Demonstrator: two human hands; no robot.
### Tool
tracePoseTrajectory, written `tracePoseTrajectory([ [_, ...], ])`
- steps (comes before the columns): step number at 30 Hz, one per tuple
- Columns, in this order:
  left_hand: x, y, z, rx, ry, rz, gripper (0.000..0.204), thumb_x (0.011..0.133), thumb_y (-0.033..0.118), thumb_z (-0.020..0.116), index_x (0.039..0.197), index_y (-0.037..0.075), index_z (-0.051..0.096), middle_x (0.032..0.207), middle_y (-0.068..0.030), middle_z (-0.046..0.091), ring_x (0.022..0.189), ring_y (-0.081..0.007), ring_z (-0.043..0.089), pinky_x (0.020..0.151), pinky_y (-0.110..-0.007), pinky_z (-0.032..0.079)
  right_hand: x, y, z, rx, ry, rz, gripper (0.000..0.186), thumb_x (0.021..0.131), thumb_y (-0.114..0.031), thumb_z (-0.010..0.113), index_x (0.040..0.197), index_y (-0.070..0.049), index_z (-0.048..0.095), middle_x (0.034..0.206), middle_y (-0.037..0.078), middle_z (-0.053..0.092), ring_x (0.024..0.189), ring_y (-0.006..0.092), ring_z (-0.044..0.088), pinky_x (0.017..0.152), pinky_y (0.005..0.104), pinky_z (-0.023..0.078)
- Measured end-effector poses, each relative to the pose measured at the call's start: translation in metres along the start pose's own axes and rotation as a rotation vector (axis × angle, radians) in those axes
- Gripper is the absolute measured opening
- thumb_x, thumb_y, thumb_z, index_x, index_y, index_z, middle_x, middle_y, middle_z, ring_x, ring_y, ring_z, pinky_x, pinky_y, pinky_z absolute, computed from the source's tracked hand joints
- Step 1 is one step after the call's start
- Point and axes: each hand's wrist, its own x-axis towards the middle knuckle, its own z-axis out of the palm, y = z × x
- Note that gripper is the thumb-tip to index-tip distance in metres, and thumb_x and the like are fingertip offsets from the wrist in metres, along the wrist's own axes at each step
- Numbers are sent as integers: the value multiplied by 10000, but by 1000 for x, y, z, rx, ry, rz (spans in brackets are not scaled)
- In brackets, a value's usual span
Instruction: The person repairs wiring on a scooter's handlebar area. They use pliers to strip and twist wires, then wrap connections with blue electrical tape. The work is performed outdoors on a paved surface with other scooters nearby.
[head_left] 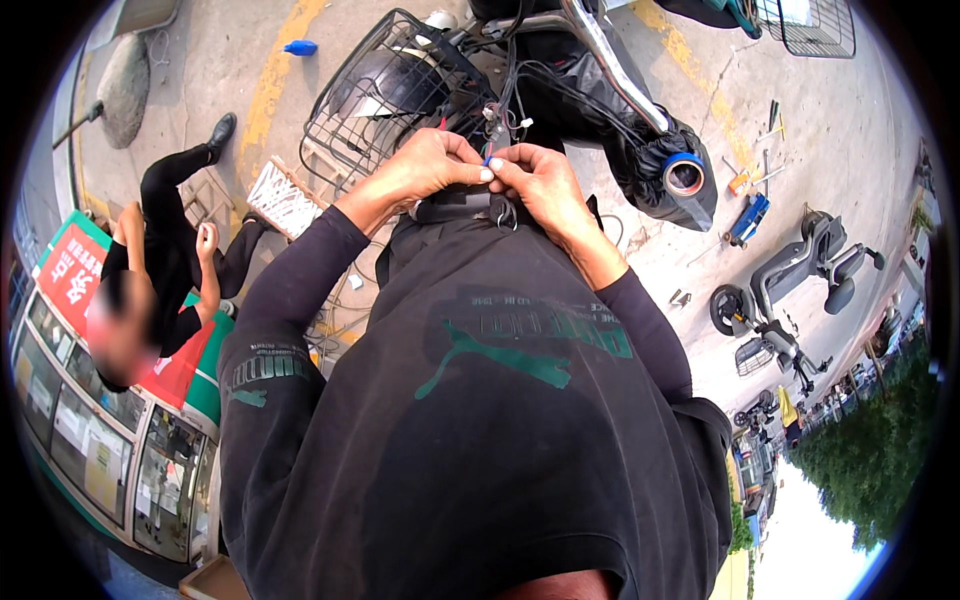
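Observation:
In front of my body, both hands come together at a thin wire (488, 158) with a blue part and a reddish part. My left hand (432, 168) pinches it between thumb and fingertips, and my right hand (540, 182) pinches it from the other side. The fingertips nearly touch and cover most of it. Just beyond them, loose wires with small white connectors (524, 122) hang from the front of an electric scooter. Its chrome handlebar (622, 62) runs above and to the right. A blue-rimmed ring (684, 174), like a tape roll, rests on black fabric at the handlebar's end.
A wire basket (385, 100) with a dark rounded object stands to the left. Tools (746, 218) lie on the concrete at right, short of a parked scooter (785, 285). At left a person in black (172, 235) sits near a glass-fronted counter (95, 440).

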Motion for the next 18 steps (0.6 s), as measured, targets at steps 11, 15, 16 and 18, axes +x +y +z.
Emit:
tracePoseTrajectory([
  [11, 0, 0, 9, 185, 110, 49, 273, 753, 202, 867, 818, -3, 697, 790, -42, 695, 710, -111, 622, 658, -265, 493, 9, -6, 3, -77, 7, 59, 186, 947, -103, 704, 1002, 74, 711, 812, 64, 697, 726, 102, 630, 654, 237, 491],
  [15, -8, -5, 8, 151, 110, 60, 248, 796, 214, 832, 845, -2, 721, 829, -68, 729, 758, -121, 667, 694, -269, 518, 11, 1, 0, 80, -8, 114, 202, 957, -120, 702, 1028, 69, 707, 834, 68, 709, 699, 90, 627, 602, 235, 471],
  [16, -10, -5, 9, 132, 115, 79, 244, 814, 217, 816, 870, -4, 732, 850, -74, 739, 780, -123, 678, 709, -272, 524, 10, 1, -2, 95, -3, 114, 207, 960, -124, 700, 1037, 67, 706, 837, 67, 711, 695, 89, 629, 589, 234, 465],
  [18, -14, -4, 12, 98, 121, 113, 246, 848, 225, 785, 922, -8, 754, 893, -87, 759, 825, -127, 700, 739, -276, 537, 9, 1, -1, 112, 10, 111, 211, 963, -132, 700, 1049, 61, 703, 839, 63, 711, 687, 87, 631, 571, 228, 456],
])
